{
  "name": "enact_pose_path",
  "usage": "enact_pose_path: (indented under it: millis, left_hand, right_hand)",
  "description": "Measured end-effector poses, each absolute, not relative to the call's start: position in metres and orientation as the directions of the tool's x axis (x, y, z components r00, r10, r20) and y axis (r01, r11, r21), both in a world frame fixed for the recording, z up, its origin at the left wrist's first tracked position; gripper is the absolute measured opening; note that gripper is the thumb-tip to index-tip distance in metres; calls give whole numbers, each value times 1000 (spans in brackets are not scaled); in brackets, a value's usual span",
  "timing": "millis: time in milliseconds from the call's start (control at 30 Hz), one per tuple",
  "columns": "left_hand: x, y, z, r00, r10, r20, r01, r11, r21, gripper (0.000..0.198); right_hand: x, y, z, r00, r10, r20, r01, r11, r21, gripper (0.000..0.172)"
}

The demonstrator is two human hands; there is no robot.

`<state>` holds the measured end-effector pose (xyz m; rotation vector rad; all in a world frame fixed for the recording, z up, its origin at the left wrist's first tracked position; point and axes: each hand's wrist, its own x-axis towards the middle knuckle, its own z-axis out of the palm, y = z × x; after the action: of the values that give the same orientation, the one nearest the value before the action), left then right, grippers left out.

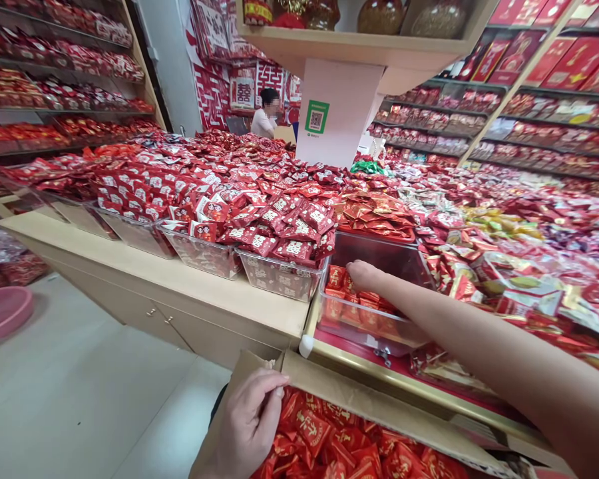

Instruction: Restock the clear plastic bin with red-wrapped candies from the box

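Note:
My left hand [247, 422] grips the rim and flap of a cardboard box [379, 402] at the bottom, fingers curled over its edge. The box is full of small red candy packets [339, 446]. My right arm stretches forward, and my right hand [367, 274] reaches down into a clear plastic bin [374, 332] on the counter. Its fingers are hidden below the wrist among the red packets [352, 293] lying in the bin's bottom. I cannot see whether it holds any.
Rows of clear bins heaped with red wrapped candies [259, 206] cover the wooden counter [154, 273]. Shelves of red goods [54, 80] line both walls. A white pillar with a QR code [317, 116] stands behind. A person [267, 113] sits at the back. A pink basin [2, 313] is on the floor at left.

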<state>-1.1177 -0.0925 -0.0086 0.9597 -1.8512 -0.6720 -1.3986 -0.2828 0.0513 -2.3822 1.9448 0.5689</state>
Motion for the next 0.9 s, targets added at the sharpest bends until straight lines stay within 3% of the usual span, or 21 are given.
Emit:
enact_pose_path:
  millis: [133,333,433,533,600,733,900]
  left_hand:
    - [-1117,-92,-9,-277,-828,488,-341,559,756,25]
    - [-1117,-94,-11,-278,-812,513,-339,583,739,26]
    - [-1117,-94,-11,-279,-804,525,-333,593,733,26]
    - [-1117,-94,-9,-278,-804,526,-328,594,735,25]
    - [-1117,-94,-9,-269,-806,527,-326,591,738,25]
    - [-1118,-94,-9,-262,-804,533,-310,594,743,24]
    - [-1118,-94,-9,-262,-802,538,-305,597,742,24]
  right_hand:
    - [-1393,-274,50,205,-958,-203,-950,-244,196,51]
    - [-1395,-282,59,233,-920,-315,-935,-301,188,47]
    - [-1400,-288,72,164,-926,-340,-929,-261,264,40]
    - [-1406,-288,77,48,-889,-455,-895,-240,375,33]
    - [-1410,-286,73,3,-860,-510,-893,-232,386,40]
    - [-1411,-278,63,-80,-880,-469,-931,-103,351,71]
    - [-1403,-271,70,51,-897,-440,-921,-213,326,61]
